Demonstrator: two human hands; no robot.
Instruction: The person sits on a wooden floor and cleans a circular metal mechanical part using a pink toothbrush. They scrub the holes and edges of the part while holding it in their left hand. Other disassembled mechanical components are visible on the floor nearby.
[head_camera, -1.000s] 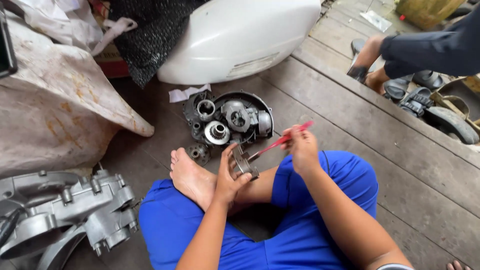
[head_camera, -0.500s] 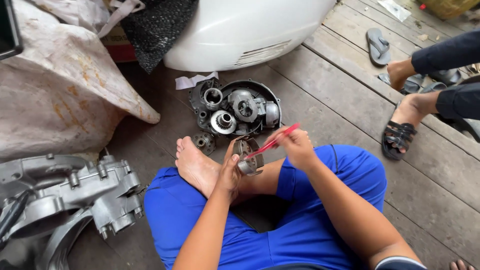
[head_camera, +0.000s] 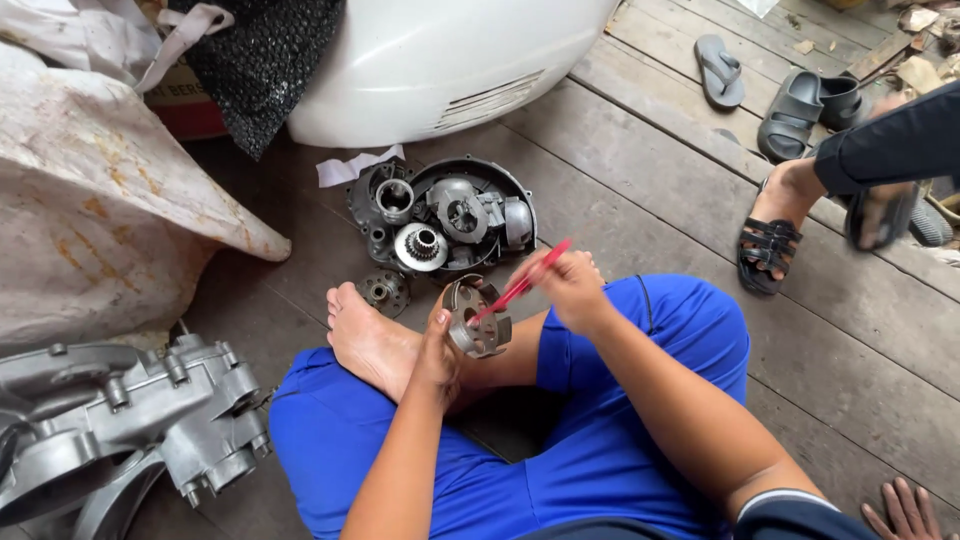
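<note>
Plank floor (head_camera: 640, 180), weathered boards running diagonally. White body panel (head_camera: 440, 60) at top centre, resting on the boards. Stained sack (head_camera: 100, 220) at left, draped over something bulky. Grey engine casing (head_camera: 110, 420) at lower left, beside the person's knee. Person sits cross-legged in blue trousers (head_camera: 610, 440), one bare foot (head_camera: 375, 340) turned up on the floor in front.

Dark round cover (head_camera: 450, 215) lies open on the boards just beyond the foot, full of gears and small metal parts. A small toothed disc (head_camera: 385, 292) sits on the floor between cover and foot.

Left hand (head_camera: 440, 350) is closed round the lower edge of a round metal clutch part (head_camera: 478, 318), held upright above the shin, near the foot. Right hand (head_camera: 572, 285) has fingers pressed together on a red brush (head_camera: 520, 285); its far end touches the part's face.

Another person's sandalled foot (head_camera: 770, 245) stands on the boards at right; loose sandals (head_camera: 790, 95) lie beyond it.
</note>
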